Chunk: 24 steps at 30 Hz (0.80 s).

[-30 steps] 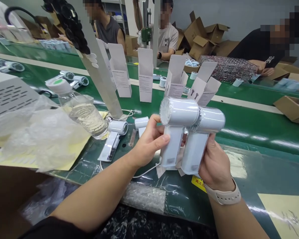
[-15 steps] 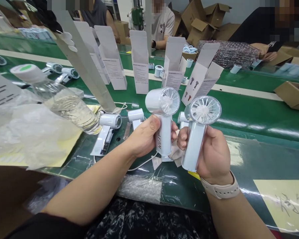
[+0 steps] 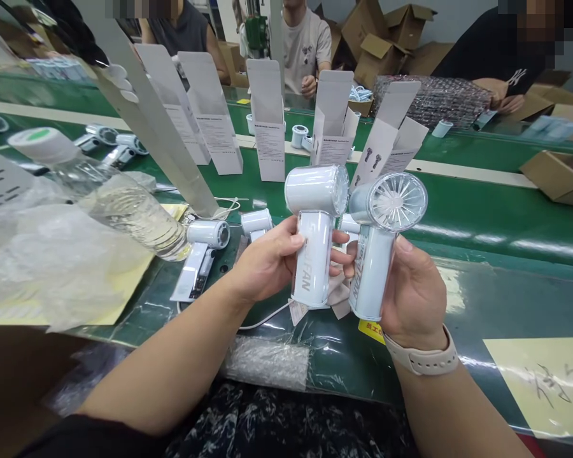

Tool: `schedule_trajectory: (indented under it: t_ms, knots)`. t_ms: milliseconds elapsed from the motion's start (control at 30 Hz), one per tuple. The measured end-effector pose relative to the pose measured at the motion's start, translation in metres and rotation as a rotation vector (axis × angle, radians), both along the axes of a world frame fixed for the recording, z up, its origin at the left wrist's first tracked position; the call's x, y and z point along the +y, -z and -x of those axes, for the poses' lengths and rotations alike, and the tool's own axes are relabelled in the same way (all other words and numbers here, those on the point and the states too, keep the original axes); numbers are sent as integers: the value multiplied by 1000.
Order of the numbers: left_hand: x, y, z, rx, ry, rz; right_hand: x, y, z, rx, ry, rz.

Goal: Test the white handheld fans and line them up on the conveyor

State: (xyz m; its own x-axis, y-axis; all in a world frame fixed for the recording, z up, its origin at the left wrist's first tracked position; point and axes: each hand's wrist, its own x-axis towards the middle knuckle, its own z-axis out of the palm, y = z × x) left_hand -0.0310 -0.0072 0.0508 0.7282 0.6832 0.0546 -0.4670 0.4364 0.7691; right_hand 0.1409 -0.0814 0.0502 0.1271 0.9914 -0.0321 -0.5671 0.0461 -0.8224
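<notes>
Two white handheld fans are in my hands, held upright side by side. My left hand [image 3: 267,261] is shut around the handle of one fan [image 3: 312,257], whose barrel head turns its grille to the right, and "FAN" lettering shows on the handle. My right hand [image 3: 413,292] grips the other fan [image 3: 375,273], its round clear grille [image 3: 396,201] facing up and right. A pale watch [image 3: 424,360] sits on my right wrist. The two fans are close together but apart. Small paper tags [image 3: 339,299] lie on the mat below them.
Two more white fans [image 3: 207,234] lie on the dark mat to the left, near a plastic water bottle [image 3: 124,210] and a crumpled plastic bag [image 3: 62,267]. Open white cartons [image 3: 267,121] stand along the green conveyor belt [image 3: 472,216]. Co-workers sit beyond it among cardboard boxes [image 3: 382,44].
Both fans have swung from lying sideways to upright. The left fan's grille has turned away from me toward the right. My view has also shifted slightly.
</notes>
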Motion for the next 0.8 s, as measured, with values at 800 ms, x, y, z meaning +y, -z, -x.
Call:
schedule_trajectory:
  t_ms: [800]
  knots:
    - [-1, 8, 2, 153, -92, -120, 15, 14, 10, -2, 105, -72]
